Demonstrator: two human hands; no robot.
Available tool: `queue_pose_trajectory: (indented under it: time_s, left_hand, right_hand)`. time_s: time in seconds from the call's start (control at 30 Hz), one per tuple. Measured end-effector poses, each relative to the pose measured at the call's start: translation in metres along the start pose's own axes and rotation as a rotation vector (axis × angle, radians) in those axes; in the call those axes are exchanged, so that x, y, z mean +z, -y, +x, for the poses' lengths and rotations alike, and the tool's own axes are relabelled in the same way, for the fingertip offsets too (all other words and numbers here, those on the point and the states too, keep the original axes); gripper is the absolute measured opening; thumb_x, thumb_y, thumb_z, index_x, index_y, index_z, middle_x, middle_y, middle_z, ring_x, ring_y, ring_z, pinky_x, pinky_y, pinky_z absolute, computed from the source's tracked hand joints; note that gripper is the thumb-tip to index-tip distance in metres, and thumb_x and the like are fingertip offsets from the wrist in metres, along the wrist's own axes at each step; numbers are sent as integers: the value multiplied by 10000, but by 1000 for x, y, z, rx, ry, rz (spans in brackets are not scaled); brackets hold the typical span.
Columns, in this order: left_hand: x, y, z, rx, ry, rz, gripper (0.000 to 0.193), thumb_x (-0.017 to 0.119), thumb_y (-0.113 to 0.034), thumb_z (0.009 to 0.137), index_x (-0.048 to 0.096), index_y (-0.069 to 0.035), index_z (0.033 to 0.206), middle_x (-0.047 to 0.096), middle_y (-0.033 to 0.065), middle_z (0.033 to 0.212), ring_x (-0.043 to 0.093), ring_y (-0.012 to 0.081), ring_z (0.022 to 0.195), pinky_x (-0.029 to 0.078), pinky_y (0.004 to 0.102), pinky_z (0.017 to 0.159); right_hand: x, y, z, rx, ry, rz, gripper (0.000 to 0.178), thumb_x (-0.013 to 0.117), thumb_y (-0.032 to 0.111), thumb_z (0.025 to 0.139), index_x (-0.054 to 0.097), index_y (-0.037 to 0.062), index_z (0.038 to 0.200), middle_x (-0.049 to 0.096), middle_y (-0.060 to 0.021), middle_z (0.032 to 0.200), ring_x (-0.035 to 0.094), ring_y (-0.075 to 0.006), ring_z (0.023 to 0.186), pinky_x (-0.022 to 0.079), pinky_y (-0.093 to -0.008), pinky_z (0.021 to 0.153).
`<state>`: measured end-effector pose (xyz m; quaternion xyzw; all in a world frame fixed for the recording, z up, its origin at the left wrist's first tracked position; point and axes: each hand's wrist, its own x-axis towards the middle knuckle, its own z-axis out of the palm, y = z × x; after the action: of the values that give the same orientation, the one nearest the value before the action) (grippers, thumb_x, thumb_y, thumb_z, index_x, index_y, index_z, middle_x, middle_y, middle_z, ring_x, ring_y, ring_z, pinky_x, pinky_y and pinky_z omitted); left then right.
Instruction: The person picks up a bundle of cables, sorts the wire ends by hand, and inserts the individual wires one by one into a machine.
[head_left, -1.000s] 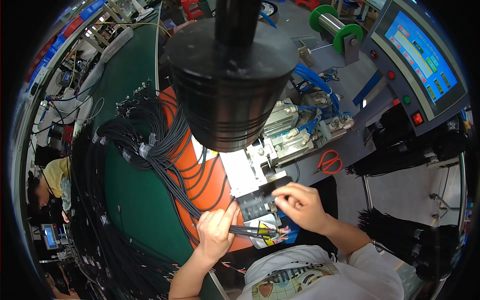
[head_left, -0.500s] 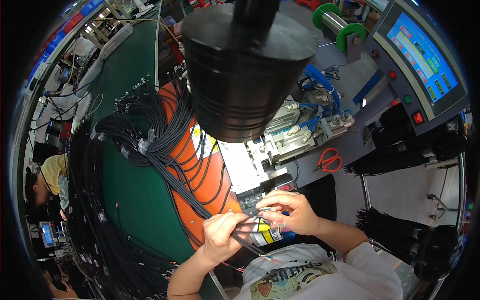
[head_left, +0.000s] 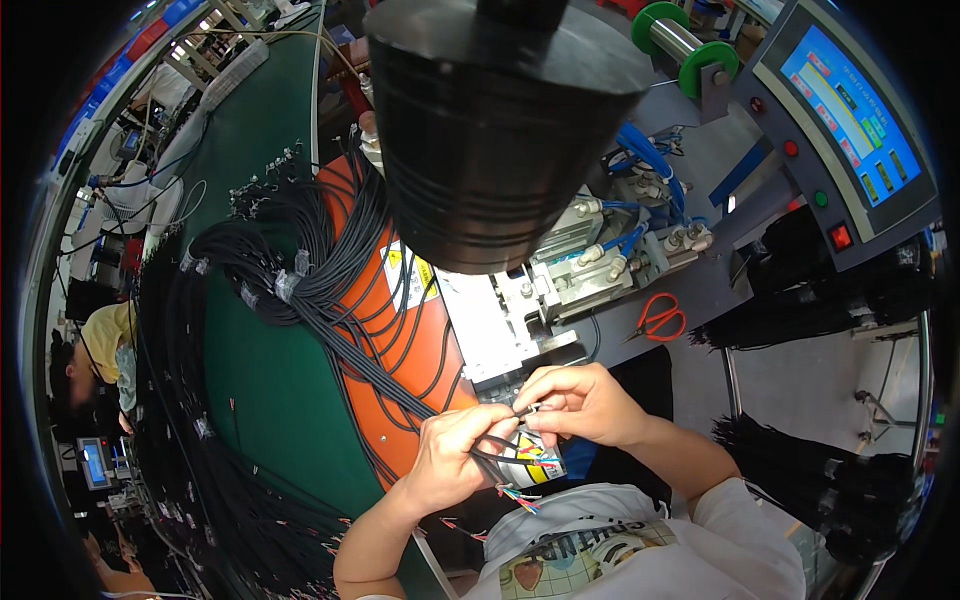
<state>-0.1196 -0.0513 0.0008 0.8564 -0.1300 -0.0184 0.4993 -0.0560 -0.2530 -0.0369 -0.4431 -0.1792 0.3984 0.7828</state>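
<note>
Several black cables point(head_left: 385, 378) run from a bundle on the left into my left hand point(head_left: 452, 455), which is closed around them. Their stripped ends, with thin coloured wires point(head_left: 519, 499), stick out below and to the right of that hand. My right hand point(head_left: 585, 405) pinches the end of one cable close to the left fingertips. A small light-coloured tip shows between its thumb and forefinger. Both hands are just in front of the metal machine point(head_left: 490, 325), over a yellow and white label point(head_left: 535, 458).
A big black cylinder point(head_left: 500, 150) hangs over the machine. Red-handled scissors point(head_left: 660, 318) lie on the grey surface at right, below a control screen point(head_left: 845, 110) and a green wire spool point(head_left: 685, 45). Cable bundles lie on the green table point(head_left: 265, 375) and hang at right point(head_left: 820, 480).
My right hand has closed in on my left, and its fingers now pinch a cable end beside the left fingertips. The coloured wire ends below my left hand have shifted and fanned out.
</note>
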Motion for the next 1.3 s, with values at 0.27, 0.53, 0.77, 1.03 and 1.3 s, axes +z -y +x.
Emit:
queue_pose_trajectory:
  time_s: [0.27,0.53,0.77,1.03,1.3]
  left_hand:
    - [5,-2,3,247,9,288,332,688,-22,728,620,6,1053,586,64,732,598,220,610,468,310,545]
    - [17,-8,0,278,-56,487,143,668,-55,755,580,-15,861,515,71,646,555,231,534,423,321,500]
    - [19,-3,2,200,-146,224,93,674,-23,767,583,-16,788,563,108,617,571,275,485,442,358,460]
    - [26,-4,3,237,-231,364,100,671,-20,745,571,-17,756,495,60,527,513,214,422,404,321,434]
    - [29,-1,1,237,-246,418,82,657,-22,762,579,-17,786,498,53,520,513,221,412,415,322,435]
  right_hand:
    - [5,-5,-2,-365,-117,-470,84,700,-1,823,682,-4,905,639,-62,899,607,-60,677,462,-174,565]
    - [7,1,-7,-70,-117,-27,239,507,152,991,640,-47,993,632,-52,846,575,-53,572,388,-162,469]
    - [7,8,-6,-48,-117,-66,173,569,45,936,649,-48,1058,659,-80,891,614,-73,594,436,-174,477]
    - [13,-2,-3,-493,-327,-864,171,670,-59,768,667,-19,934,662,-80,854,551,-56,548,422,-201,458]
    - [15,1,-3,-562,-376,-972,150,667,-44,757,651,-16,904,646,-85,785,559,-100,510,432,-227,436]
